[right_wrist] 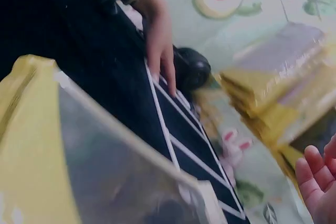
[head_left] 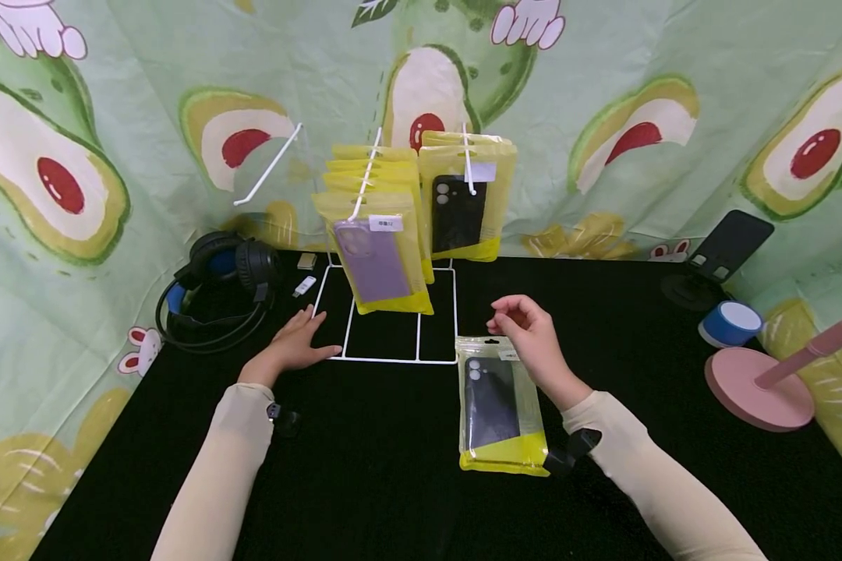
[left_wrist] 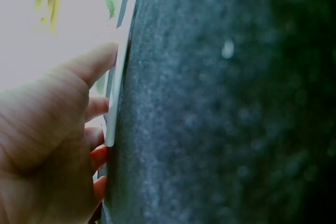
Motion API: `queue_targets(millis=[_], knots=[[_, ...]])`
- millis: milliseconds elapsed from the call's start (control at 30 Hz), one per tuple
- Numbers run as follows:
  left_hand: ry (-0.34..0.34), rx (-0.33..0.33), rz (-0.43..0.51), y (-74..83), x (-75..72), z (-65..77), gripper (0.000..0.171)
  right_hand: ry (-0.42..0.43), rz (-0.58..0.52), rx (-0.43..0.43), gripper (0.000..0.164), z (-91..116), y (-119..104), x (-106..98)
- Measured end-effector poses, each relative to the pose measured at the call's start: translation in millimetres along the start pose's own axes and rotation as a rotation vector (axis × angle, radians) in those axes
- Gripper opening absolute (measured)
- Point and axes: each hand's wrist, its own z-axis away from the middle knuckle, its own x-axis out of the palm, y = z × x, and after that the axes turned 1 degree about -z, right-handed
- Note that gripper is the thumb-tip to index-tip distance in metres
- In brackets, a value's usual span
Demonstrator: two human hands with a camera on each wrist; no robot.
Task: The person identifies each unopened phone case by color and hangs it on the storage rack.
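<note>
My left hand [head_left: 293, 343] lies spread on the table at the front left corner of a white wire display rack [head_left: 393, 360]. Its thumb touches the wire, as the left wrist view shows. Beside my right hand [head_left: 536, 347] is a clear and yellow zip bag [head_left: 512, 460] holding a dark phone case [head_left: 491, 401]. The right fingers bend loosely by the bag's top edge, with nothing seen between them. Bags with a purple phone case [head_left: 375, 269] in front hang on the middle hook; others with a black phone case [head_left: 458, 214] hang on the right hook.
A bare left hook [head_left: 270, 164] juts out. Headphones [head_left: 217, 280], a USB stick [head_left: 305, 286] and a small box [head_left: 306, 261] lie at the left. Rightward stand a phone stand [head_left: 730, 245], blue tape [head_left: 730, 323] and a pink stand base [head_left: 758, 389]. A printed curtain [head_left: 182, 47] surrounds the table.
</note>
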Motion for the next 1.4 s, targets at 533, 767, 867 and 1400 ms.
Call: queue_targets(millis=[533,767,867,1400], knots=[[0.008,0.003,-0.001,1.3,-0.3,-2.9,0.087,-0.093,0.358,0.322,0.036,34,1,-62],[0.022,0.019,0.002,2.0,-1.6,-1.0,0.086,-0.348,0.527,0.508,0.057,49,3,-69],[0.027,0.017,0.001,2.0,-2.3,0.0,0.086,-0.372,0.502,0.503,0.057,52,5,-66],[0.018,0.021,0.011,-0.7,0.7,0.2,0.087,-0.307,0.439,0.450,0.028,47,27,-49]])
